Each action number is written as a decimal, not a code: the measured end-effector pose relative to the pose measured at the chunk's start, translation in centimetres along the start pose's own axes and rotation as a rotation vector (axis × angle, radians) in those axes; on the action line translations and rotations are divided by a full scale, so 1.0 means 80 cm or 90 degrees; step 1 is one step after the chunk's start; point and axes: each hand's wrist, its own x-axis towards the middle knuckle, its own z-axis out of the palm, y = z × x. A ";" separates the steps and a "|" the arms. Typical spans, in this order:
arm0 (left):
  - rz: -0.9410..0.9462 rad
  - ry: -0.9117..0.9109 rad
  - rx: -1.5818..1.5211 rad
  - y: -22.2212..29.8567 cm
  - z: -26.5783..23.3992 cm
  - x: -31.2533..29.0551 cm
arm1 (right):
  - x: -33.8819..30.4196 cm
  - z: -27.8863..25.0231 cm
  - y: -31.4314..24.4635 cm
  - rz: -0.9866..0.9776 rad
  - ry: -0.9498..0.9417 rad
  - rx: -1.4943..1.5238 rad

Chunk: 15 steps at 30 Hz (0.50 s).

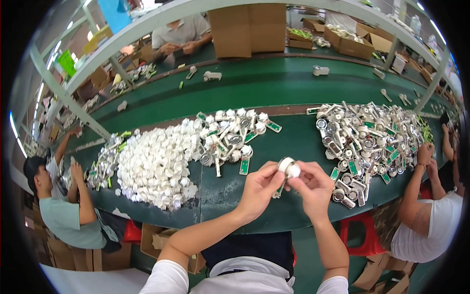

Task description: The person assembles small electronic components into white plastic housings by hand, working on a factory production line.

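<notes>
Close in front of me, both hands meet on one small round part [289, 167] with a silver rim and a glossy white dome. My left hand [258, 190] grips its rim side, thumb and fingers closed on it. The fingers of my right hand [313, 187] pinch the dome from the other side. Something narrow hangs below the part between the hands, mostly hidden by fingers. Beyond my left hand lies a pile of similar parts with white domes and green circuit boards [235, 134]. A heap of white plastic caps [156, 166] spreads farther left.
To the right rises a large pile of silver-ringed parts with green boards [367, 142]. Past the table runs a green conveyor belt [264, 85] carrying a few pieces. Co-workers sit left, right and opposite. A red stool [360, 232] stands at right; metal frame posts flank the belt.
</notes>
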 end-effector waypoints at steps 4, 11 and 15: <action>0.084 0.042 0.127 0.005 -0.002 0.001 | 0.000 0.004 0.010 0.159 0.001 0.152; 0.009 0.054 0.272 0.004 -0.025 -0.003 | -0.008 0.008 0.012 0.157 -0.049 0.009; 0.028 -0.024 0.313 0.011 -0.032 -0.008 | -0.024 0.016 0.013 0.051 -0.040 -0.143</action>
